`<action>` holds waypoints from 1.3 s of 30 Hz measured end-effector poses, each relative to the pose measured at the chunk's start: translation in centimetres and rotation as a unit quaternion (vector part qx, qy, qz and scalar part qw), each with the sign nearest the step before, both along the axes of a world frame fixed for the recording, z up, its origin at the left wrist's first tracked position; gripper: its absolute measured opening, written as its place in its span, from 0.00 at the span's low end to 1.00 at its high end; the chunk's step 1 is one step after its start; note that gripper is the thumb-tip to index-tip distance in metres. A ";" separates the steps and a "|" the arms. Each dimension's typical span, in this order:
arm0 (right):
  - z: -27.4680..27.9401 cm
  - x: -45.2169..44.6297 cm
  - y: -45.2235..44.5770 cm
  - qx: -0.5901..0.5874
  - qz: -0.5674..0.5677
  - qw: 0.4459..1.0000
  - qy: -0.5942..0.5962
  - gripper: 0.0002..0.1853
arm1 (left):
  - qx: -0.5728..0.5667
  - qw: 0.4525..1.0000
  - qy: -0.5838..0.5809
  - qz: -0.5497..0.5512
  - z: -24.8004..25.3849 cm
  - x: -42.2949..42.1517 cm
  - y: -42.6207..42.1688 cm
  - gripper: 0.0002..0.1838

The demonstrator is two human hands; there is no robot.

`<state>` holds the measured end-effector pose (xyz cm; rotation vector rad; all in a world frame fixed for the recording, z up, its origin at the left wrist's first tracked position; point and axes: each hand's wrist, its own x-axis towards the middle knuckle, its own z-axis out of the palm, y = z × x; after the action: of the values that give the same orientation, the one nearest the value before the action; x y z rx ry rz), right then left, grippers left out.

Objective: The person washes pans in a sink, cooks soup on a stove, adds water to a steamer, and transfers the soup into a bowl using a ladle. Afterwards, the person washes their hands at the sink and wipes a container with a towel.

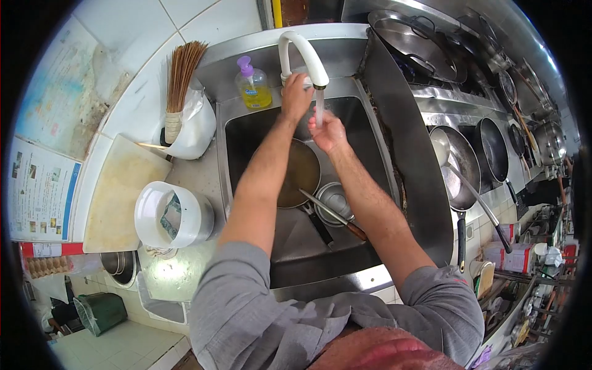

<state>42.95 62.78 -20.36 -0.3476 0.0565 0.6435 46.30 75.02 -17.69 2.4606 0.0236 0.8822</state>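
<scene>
Water runs from the white curved faucet (306,52) over the steel sink (290,240). My left hand (296,95) is at the base of the faucet, its fingers closed round the part there. Under the stream is my right hand (328,131), palm up with fingers curled apart, and water falls on it. Below my forearms, a pan (302,163) with brownish liquid stands in the sink. Beside it lie a round metal container (333,200) and a long utensil with a wooden handle (356,231).
Left of the sink are a soap bottle (253,86), a white tub (194,132) with a brush (179,86), a white bucket (148,213) and a cutting board (117,191). Pans (491,148) and a ladle (475,194) are on the right, beyond the metal partition (413,160).
</scene>
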 end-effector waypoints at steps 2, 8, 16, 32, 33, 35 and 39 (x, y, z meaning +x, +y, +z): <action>1.2 0.3 0.2 -0.230 -0.074 0.963 -0.119 0.08 | -0.600 0.800 0.024 0.022 -4.3 -0.6 -2.1 0.14; -3.8 0.9 -0.4 -0.473 0.070 0.838 -0.262 0.23 | -0.853 0.520 0.017 0.040 -5.7 -6.1 -10.0 0.29; -3.8 0.6 -1.9 -0.280 0.049 0.950 -0.129 0.47 | -0.705 0.706 0.059 0.029 -4.2 -7.6 -12.7 0.27; -7.2 0.5 0.3 -0.322 -0.072 0.939 -0.095 0.09 | -0.754 0.655 0.040 0.021 -3.5 -9.5 -11.0 0.12; -6.4 0.7 0.6 -0.336 -0.096 0.933 -0.083 0.08 | -0.664 0.745 0.061 0.012 -6.6 -8.4 -9.8 0.11; -5.2 0.5 0.4 -0.329 -0.094 0.938 -0.054 0.09 | -0.450 0.886 0.108 0.014 -8.2 -7.7 -7.2 0.12; -6.1 0.9 1.6 -0.227 0.038 0.971 -0.060 0.05 | -0.465 0.872 0.151 -0.015 -3.3 -8.7 -4.1 0.07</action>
<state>43.90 64.38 -26.50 -0.8333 0.0760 0.6815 37.61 70.92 -20.95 1.6348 0.4182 0.3158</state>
